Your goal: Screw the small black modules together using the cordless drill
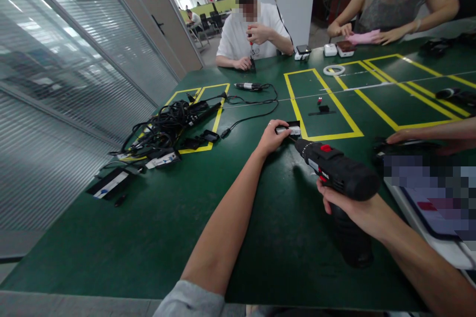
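Two things held at a green table [178,242]: a drill [340,166] and a small box [293,130]

The small box, black with a white label, is grasped between the thumb and fingers of the left hand [274,136], near the middle of the table. The drill, black with red parts, is gripped around its handle by the right hand [345,203]. Its nose is pointed forward and leftward, close to the box; whether the bit touches it cannot be told.

To the left, a tangled pile of black cables [178,116] is spread over yellow tape [197,149]. A flat black box [111,183] with a white label is placed nearer the table's left edge. Beyond the cables, a pen-shaped tool [248,86] is seen with its cord trailing. A white ring [333,70] is laid farther back. To the right, a tablet [427,208] is partly blurred. Across the table, a red-handled tool [250,34] is held upright by a person in white [228,39], and a pink cloth [363,37] is handled by another person [390,7].
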Available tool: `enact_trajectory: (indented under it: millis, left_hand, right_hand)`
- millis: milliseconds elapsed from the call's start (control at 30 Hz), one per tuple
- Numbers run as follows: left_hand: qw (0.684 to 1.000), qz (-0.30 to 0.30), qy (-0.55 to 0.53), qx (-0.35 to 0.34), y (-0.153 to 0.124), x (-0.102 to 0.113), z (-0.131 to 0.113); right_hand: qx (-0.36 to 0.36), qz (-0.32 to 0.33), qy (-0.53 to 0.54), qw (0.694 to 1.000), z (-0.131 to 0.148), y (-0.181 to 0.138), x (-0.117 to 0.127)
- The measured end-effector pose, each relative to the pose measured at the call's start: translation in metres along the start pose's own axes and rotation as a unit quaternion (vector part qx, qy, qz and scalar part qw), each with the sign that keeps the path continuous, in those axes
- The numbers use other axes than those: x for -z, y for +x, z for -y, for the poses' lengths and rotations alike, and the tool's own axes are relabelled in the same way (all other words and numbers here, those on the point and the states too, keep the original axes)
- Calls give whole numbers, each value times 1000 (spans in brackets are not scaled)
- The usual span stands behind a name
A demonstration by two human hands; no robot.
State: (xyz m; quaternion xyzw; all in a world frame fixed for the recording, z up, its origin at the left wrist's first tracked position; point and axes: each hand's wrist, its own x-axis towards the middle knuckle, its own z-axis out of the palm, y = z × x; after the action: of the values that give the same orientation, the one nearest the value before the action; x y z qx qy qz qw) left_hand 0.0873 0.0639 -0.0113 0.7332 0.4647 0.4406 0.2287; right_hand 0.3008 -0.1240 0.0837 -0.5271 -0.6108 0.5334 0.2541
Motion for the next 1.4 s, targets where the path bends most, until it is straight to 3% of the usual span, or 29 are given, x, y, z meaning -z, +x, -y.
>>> enact_trajectory:
  millis: [1400]
  left_hand:
    - [1000,8,0,6,2,1,1]
  right_hand:
    - [-6,0,22,1000,3,-1,-1]
